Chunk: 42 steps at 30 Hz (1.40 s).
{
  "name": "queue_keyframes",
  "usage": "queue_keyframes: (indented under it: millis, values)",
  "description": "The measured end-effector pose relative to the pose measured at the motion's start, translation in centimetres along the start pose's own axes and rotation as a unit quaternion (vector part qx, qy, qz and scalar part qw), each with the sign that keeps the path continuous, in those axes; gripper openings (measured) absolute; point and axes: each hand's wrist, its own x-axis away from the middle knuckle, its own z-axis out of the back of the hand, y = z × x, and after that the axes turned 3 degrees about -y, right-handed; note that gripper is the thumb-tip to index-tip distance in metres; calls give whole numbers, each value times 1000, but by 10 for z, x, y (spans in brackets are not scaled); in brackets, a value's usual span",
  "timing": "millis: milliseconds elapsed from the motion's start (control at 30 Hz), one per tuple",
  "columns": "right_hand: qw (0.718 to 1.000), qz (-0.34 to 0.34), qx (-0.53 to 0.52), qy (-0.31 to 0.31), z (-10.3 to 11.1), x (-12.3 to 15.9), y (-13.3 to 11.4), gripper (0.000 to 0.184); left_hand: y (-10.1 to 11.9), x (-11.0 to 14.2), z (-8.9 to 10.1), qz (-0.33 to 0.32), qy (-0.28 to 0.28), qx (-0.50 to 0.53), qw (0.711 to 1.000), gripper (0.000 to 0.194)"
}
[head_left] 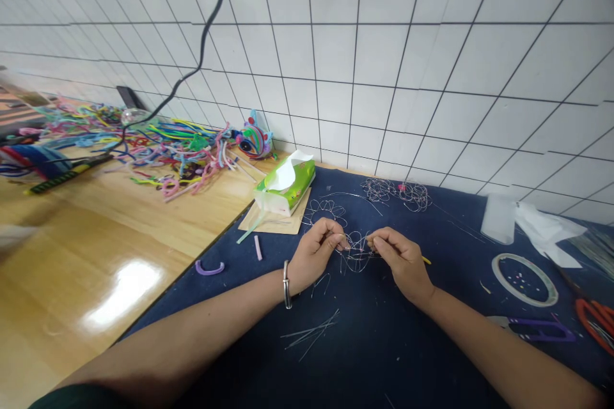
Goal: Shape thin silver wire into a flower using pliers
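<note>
Between my two hands is a looped wire shape point(355, 254) of thin silvery wire, just above the dark blue cloth. My left hand point(320, 248), with a silver bangle at the wrist, pinches its left side. Fingertips of my right hand point(397, 259) are pressed together at its right edge, on the wire. Behind my left hand lies another looped wire piece point(325, 209). Several cut lengths of wire point(311, 334) are crossed on the cloth nearer to me. A small yellow tip point(426, 261) shows past my right hand; the rest of it is hidden.
A green tissue pack point(288, 184) sits on brown paper at the cloth's left edge. More wire loops point(396, 193) lie by the tiled wall. At right are a white ring point(525, 280), purple-handled pliers point(537, 330) and orange-handled scissors point(595, 323). Colourful fuzzy stems point(182, 147) crowd the wooden table.
</note>
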Motion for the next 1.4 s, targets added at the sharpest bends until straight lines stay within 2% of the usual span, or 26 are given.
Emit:
queue_keyframes:
  millis: [500, 900, 1167, 1400]
  values:
    - [1000, -8, -11, 18, -1, 1, 3, 19, 0, -1, -1, 8, -3, 22, 1000, 12]
    - [1000, -9, -16, 14, -1, 2, 5, 21, 0, 0, -1, 0, 18, 5, 1000, 13]
    - [999, -24, -26, -9, -1, 0, 4, 22, 3, 0, 1, 1, 21, 6, 1000, 12]
    - [999, -22, 9, -28, -2, -1, 3, 25, 4, 1, 1, -1, 19, 3, 1000, 12]
